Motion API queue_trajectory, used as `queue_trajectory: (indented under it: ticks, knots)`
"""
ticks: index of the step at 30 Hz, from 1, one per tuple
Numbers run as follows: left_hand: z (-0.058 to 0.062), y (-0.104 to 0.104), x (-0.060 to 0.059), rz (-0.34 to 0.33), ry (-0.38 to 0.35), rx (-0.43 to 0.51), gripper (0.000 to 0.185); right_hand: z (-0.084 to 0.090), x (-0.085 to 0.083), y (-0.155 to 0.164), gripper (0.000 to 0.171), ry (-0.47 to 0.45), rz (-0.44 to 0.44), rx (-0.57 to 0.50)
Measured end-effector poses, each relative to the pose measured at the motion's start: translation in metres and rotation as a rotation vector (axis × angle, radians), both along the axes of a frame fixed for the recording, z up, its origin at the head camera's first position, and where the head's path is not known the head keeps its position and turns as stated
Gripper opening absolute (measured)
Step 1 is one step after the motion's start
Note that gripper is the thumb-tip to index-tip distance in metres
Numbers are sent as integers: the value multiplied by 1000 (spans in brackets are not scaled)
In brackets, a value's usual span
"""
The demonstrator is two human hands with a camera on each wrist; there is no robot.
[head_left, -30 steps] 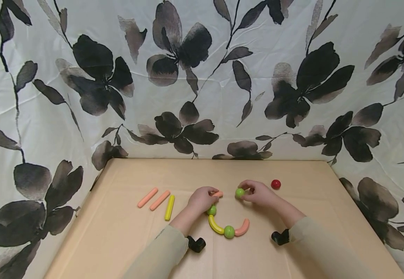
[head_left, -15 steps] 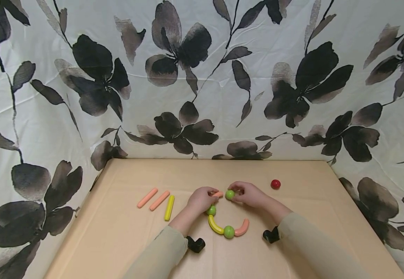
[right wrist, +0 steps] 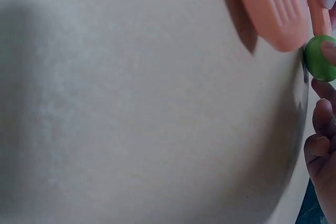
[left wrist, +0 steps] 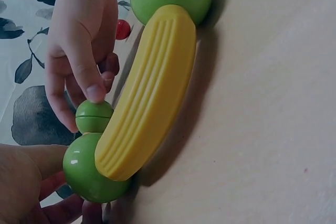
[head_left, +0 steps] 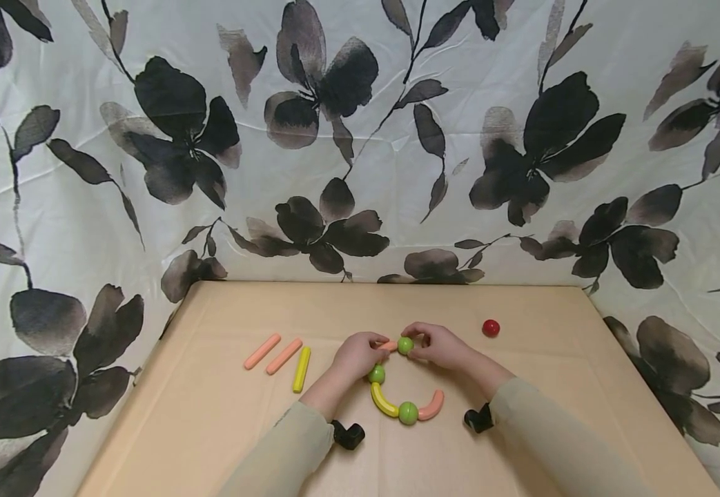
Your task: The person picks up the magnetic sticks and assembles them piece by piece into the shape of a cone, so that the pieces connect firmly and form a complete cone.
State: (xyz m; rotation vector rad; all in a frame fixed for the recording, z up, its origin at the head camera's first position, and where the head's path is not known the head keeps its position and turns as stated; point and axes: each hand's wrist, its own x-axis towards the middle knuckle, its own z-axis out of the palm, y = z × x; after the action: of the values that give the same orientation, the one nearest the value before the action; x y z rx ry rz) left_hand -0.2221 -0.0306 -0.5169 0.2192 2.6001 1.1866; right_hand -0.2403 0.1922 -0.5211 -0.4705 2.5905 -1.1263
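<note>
My left hand (head_left: 357,357) pinches an orange rod-like piece (head_left: 388,346) at the far side of an arc of toy parts. Thumb and fingers of my right hand (head_left: 443,345) grip a green ball (head_left: 405,345), which sits right at that piece's right end. Below the left hand the arc runs through a second green ball (head_left: 376,374), a curved yellow piece (head_left: 384,401), a third green ball (head_left: 408,413) and a curved salmon piece (head_left: 431,406). The left wrist view shows the yellow piece's ribbed side (left wrist: 149,93) up close. A gap separates the salmon piece from the held ball.
Two straight salmon rods (head_left: 262,351) and a straight yellow rod (head_left: 301,370) lie to the left on the tan tabletop (head_left: 223,442). A red ball (head_left: 491,328) lies at the back right. Behind the table hangs a floral cloth (head_left: 422,166).
My right hand has carried the green ball leftward up to the end of the orange piece. The left hand keeps its hold in about the same place.
</note>
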Motion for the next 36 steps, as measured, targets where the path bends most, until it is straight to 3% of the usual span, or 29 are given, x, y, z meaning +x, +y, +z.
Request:
queue_trajectory:
  ticks: [6,14,23,36]
  knots:
    - [-3,-1,4,1,22,5,29,1,5,3,39,37,-18,-4]
    - [-2,-8,15,-19,3,17,29,7,34,4,34,17,-65,-23]
    - [1,-13,22,-21,-2,21,31,13,75,17,35,32,-6,-29]
    - [2,-13,29,-26,-10,43,31,12,121,36,29,-26,76,-7]
